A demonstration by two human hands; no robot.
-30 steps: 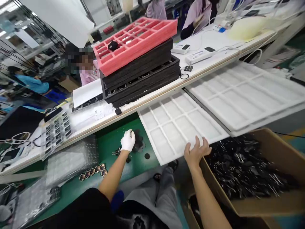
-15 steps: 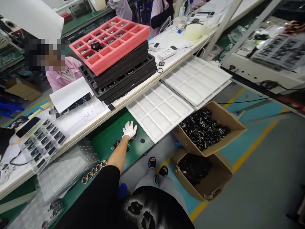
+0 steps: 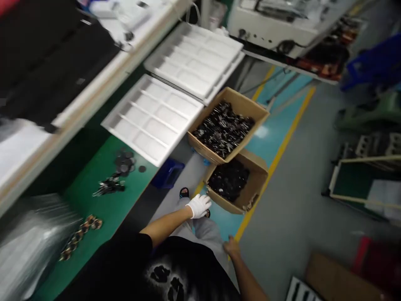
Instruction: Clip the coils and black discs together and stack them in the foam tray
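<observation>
My left hand (image 3: 199, 206), in a white glove, hangs in the air over my legs with its fingers apart and nothing seen in them. Nearest to it is the lower cardboard box (image 3: 258, 165), which holds black round discs (image 3: 230, 179). My bare right hand (image 3: 232, 247) is low by my right leg; its fingers are blurred. On the green shelf (image 3: 125, 213) lie a cluster of black binder clips (image 3: 109, 185), a small pile of dark discs (image 3: 124, 162) and a row of round copper-rimmed parts (image 3: 80, 237). Both hands are apart from these.
An upper cardboard box (image 3: 200, 153) full of black clip-like pieces with silver handles overlaps the lower one. White compartment trays (image 3: 153, 121) jut out from under the white bench (image 3: 62, 129). A blue bin (image 3: 168, 172) stands below. Clear plastic trays (image 3: 40, 234) are stacked at the left.
My left hand has lifted off the green shelf and moved right, over my legs. My right hand has come into view. The view has swung to the right.
</observation>
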